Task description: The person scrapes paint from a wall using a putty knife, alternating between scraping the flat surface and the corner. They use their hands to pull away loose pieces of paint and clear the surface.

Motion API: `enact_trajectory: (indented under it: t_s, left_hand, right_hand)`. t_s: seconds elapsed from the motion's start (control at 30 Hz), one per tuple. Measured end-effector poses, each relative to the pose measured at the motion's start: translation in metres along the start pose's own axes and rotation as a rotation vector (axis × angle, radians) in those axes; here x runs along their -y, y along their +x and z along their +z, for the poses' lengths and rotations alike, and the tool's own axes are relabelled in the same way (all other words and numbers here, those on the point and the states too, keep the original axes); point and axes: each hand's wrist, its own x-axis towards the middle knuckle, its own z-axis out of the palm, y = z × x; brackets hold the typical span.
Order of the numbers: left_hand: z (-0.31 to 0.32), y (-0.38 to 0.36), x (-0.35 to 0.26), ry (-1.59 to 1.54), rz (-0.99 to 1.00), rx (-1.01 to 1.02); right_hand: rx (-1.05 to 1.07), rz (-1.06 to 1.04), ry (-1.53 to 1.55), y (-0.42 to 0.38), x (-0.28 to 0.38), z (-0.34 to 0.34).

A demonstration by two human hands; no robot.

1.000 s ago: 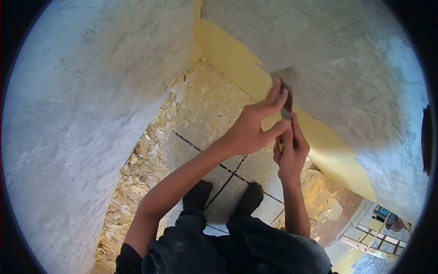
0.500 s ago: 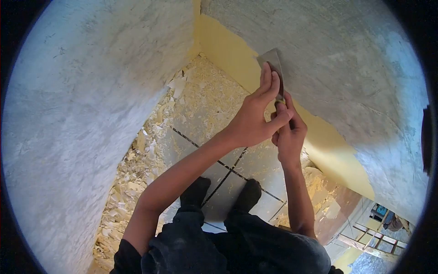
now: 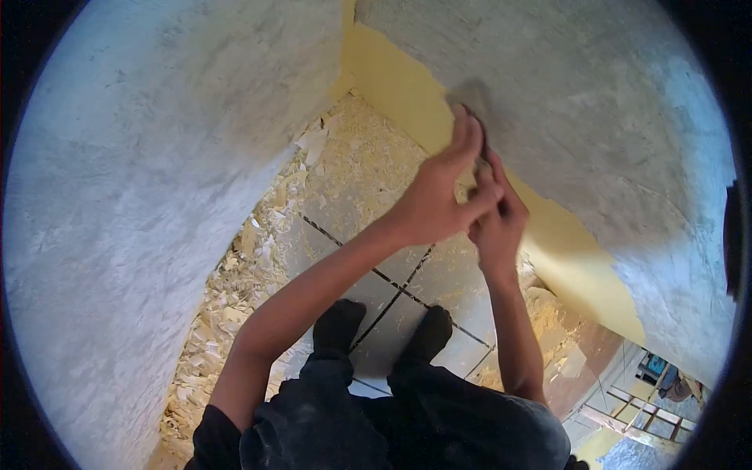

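A putty knife [image 3: 473, 95] with a wide metal blade lies against the right-hand wall [image 3: 564, 102], at the border between yellow paint [image 3: 395, 70] and bare grey surface. Its blade is blurred. My right hand [image 3: 500, 231] is closed around the handle, which is mostly hidden by fingers. My left hand [image 3: 439, 192] has its fingers stretched along the blade, pressing on it from the near side. The left thumb reaches across beside the right hand, over the handle.
Another scraped wall [image 3: 141, 196] rises on the left and meets the right one in a corner. Pale paint flakes [image 3: 219, 313] cover the tiled floor [image 3: 376, 313] around my feet [image 3: 427, 333]. A wooden ladder-like frame [image 3: 646, 415] is at the lower right.
Both hands and the putty knife have shifted very slightly along the wall, and the blade is now smeared by motion. The whole view has moved a little to the right.
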Motion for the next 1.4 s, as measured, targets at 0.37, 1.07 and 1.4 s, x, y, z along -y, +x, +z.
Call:
enact_trajectory:
  t_s: [0.37, 1.07, 1.4]
  left_hand:
    - [-0.001, 0.002, 0.004, -0.011, -0.064, -0.017]
    - [-0.008, 0.002, 0.002, -0.037, -0.019, 0.034]
    - [-0.012, 0.005, -0.001, 0.035, 0.02, 0.091]
  right_hand:
    - [0.012, -0.126, 0.07, 0.016, -0.016, 0.021]
    - [-0.011, 0.05, 0.058, -0.003, 0.014, -0.001]
    - [-0.03, 0.063, 0.021, 0.001, 0.011, -0.002]
